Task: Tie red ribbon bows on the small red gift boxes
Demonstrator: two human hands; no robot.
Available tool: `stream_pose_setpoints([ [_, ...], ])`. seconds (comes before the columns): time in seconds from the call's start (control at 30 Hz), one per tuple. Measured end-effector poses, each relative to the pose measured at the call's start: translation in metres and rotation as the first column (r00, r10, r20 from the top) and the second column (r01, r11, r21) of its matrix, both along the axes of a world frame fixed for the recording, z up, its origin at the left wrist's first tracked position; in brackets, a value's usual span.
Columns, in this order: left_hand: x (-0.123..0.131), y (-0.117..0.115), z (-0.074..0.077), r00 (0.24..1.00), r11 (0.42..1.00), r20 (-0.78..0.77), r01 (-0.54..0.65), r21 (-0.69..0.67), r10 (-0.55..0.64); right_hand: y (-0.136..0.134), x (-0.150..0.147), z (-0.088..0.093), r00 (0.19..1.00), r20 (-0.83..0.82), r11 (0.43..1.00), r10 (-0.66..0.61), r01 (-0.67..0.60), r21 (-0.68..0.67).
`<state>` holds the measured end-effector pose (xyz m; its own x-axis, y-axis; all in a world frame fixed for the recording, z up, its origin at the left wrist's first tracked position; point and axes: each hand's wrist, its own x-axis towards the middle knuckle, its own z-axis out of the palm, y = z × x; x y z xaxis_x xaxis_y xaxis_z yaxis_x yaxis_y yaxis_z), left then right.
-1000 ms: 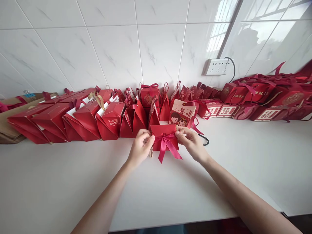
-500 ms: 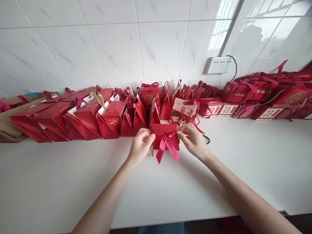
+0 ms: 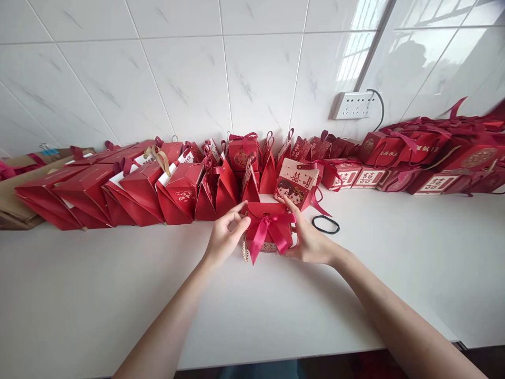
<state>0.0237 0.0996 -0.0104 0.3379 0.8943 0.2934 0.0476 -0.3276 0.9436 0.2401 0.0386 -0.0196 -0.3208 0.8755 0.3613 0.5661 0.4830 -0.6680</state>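
Between my hands is a small red gift box [image 3: 258, 209] with a pink ribbon bow [image 3: 269, 227] on its front and a twisted gold cord [image 3: 245, 249] hanging at its left side. My left hand [image 3: 225, 235] grips the box's left edge, thumb in front and fingers behind. My right hand [image 3: 310, 239] is wrapped round the right side, its fingers near the top and its thumb low by the front. Just behind stands a tilted gift box with two cartoon faces [image 3: 295, 181]. A patterned lower front shows under the bow.
A row of red gift boxes [image 3: 142, 192] lines the wall on the left. More ribboned boxes [image 3: 410, 147] are stacked on the right. A black elastic band [image 3: 325, 225] lies on the white table [image 3: 292, 316]. A power strip [image 3: 353, 106] is on the tiled wall.
My right hand has moved from the box's upper right corner down and round its side. The front has tipped so its patterned lower part shows, and the black band is uncovered.
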Motion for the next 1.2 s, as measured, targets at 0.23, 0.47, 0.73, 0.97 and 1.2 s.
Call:
stream_pose_setpoints([
  [0.23,-0.0004,-0.0038,0.004,0.999,0.997,0.026,0.045,0.067,-0.047,0.003,-0.0003,-0.0009,0.997,0.044,0.986,-0.069,0.062,0.153],
  [0.47,0.0014,-0.0024,-0.0029,1.0,0.986,-0.023,0.008,0.168,-0.005,0.0061,0.0025,-0.0064,0.993,0.063,0.979,-0.096,0.082,0.186],
  [0.73,0.0003,-0.0056,0.0016,0.999,0.977,-0.047,0.03,0.211,-0.021,0.0057,0.0007,-0.0063,0.995,-0.021,0.978,-0.102,0.104,0.182],
  [0.97,0.0011,-0.0084,0.0039,0.999,0.986,-0.033,0.014,0.167,-0.009,0.0069,-0.0028,-0.0085,0.993,-0.017,0.97,-0.118,0.119,0.213],
  [1.2,0.0024,-0.0093,0.0031,0.999,0.987,-0.003,-0.04,0.154,0.041,0.0051,-0.0036,-0.0052,0.989,0.017,0.968,-0.145,0.138,0.208],
])
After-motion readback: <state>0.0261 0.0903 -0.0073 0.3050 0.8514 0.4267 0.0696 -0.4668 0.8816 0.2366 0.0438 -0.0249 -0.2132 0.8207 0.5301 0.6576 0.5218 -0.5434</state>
